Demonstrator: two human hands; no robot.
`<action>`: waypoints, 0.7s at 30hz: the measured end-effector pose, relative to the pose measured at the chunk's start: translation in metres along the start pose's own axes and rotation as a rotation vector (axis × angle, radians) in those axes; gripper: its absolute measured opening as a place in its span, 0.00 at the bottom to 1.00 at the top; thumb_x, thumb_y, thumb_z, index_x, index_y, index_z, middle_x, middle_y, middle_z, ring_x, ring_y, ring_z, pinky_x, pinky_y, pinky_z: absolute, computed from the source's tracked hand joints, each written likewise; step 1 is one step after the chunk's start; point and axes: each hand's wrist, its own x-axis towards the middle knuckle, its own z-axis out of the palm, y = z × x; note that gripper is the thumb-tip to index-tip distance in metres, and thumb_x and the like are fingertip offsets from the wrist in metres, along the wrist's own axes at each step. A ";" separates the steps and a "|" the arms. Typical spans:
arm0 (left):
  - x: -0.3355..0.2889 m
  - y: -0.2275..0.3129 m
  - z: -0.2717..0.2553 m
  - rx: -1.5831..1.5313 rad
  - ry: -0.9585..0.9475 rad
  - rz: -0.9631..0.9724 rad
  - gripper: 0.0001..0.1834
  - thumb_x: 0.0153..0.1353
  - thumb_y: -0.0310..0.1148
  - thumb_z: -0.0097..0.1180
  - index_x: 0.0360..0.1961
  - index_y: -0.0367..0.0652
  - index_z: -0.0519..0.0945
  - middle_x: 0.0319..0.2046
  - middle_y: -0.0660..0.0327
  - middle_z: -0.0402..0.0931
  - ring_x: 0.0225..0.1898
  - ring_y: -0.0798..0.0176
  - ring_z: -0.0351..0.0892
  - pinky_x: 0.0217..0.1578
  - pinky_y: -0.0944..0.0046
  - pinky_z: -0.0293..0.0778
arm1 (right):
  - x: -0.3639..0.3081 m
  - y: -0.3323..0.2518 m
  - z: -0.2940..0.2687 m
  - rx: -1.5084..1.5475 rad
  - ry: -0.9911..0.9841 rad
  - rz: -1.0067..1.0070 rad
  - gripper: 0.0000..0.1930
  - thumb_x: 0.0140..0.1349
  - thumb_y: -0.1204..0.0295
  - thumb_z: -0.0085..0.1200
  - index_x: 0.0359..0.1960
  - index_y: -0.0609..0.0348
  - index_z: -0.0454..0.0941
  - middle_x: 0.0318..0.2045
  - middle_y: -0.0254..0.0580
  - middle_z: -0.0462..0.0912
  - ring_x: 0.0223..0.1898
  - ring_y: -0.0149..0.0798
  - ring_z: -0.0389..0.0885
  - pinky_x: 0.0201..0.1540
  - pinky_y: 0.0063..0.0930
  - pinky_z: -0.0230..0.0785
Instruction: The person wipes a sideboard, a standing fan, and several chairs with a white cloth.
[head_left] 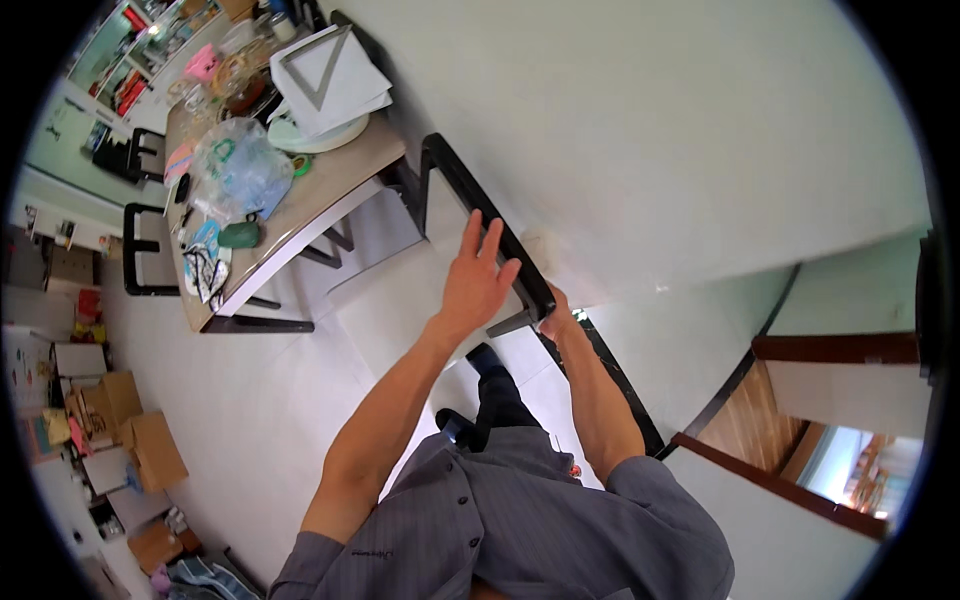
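It seems that the chair [385, 295], at four o'clock from the desk [372, 152], is being handled by its black back [462, 180]; for shifting it, a firm hold would be called for. The left hand's [478, 288] fingers are spread over the back, with contact uncertain; the right hand's [561, 312] fingers, at its five o'clock end, are mostly hidden, so their grip cannot be told.

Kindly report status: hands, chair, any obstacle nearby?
Left hand open on black backrest. Right hand at its near end, grip unclear. Chair close beside cluttered table.
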 end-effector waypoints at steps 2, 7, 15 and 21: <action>-0.005 0.001 0.003 -0.019 -0.042 -0.005 0.38 0.67 0.43 0.66 0.74 0.41 0.67 0.78 0.40 0.53 0.69 0.36 0.70 0.63 0.48 0.75 | 0.029 0.022 -0.016 -0.031 -0.040 0.042 0.25 0.73 0.55 0.54 0.64 0.59 0.77 0.58 0.48 0.83 0.60 0.45 0.80 0.65 0.40 0.71; -0.006 -0.001 -0.008 -0.002 -0.065 0.012 0.40 0.67 0.42 0.66 0.76 0.44 0.64 0.79 0.44 0.51 0.71 0.37 0.68 0.65 0.49 0.74 | 0.064 0.089 -0.068 0.017 -0.032 0.203 0.24 0.72 0.57 0.55 0.65 0.56 0.76 0.60 0.46 0.82 0.62 0.45 0.79 0.66 0.42 0.70; -0.032 -0.014 -0.016 0.009 -0.103 -0.130 0.37 0.64 0.35 0.65 0.73 0.45 0.67 0.77 0.46 0.57 0.68 0.37 0.71 0.64 0.47 0.74 | 0.095 0.185 -0.153 0.050 0.090 0.281 0.24 0.71 0.60 0.57 0.66 0.51 0.75 0.62 0.44 0.80 0.64 0.46 0.76 0.68 0.46 0.69; -0.155 -0.107 -0.048 0.131 -0.243 -0.511 0.32 0.64 0.38 0.63 0.68 0.39 0.72 0.73 0.42 0.63 0.67 0.36 0.71 0.65 0.45 0.73 | 0.100 0.189 -0.148 -0.243 0.085 0.074 0.18 0.74 0.60 0.52 0.61 0.49 0.78 0.58 0.40 0.83 0.59 0.47 0.81 0.63 0.54 0.74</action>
